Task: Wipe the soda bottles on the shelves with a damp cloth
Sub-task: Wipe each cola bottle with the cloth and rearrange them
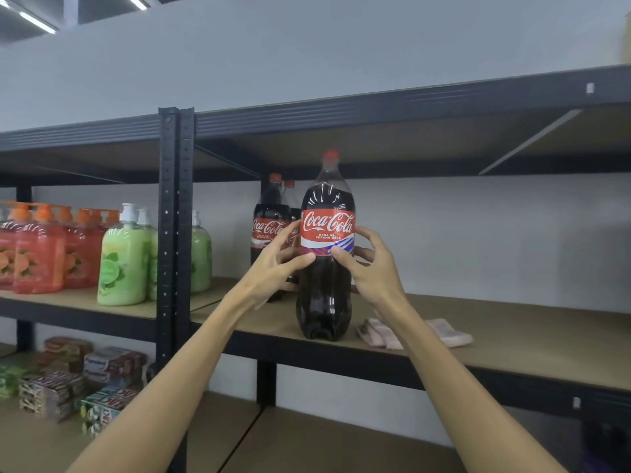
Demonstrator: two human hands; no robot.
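Brown board shelf (512,339), black steel frame (176,199), grey wall (478,233). Left hand (273,264) and right hand (372,268) clasp the cola-filled clear plastic bottle (326,295).

pale grey wall (478,233), black metal shelving (176,199), ceiling strip lights (37,22)

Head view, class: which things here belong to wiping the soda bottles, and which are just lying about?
Job in hand: front soda bottle, gripped by left hand and right hand; rear soda bottles; pink cloth beside it.
Lying about: orange soap bottles; green soap bottles; boxed goods below.
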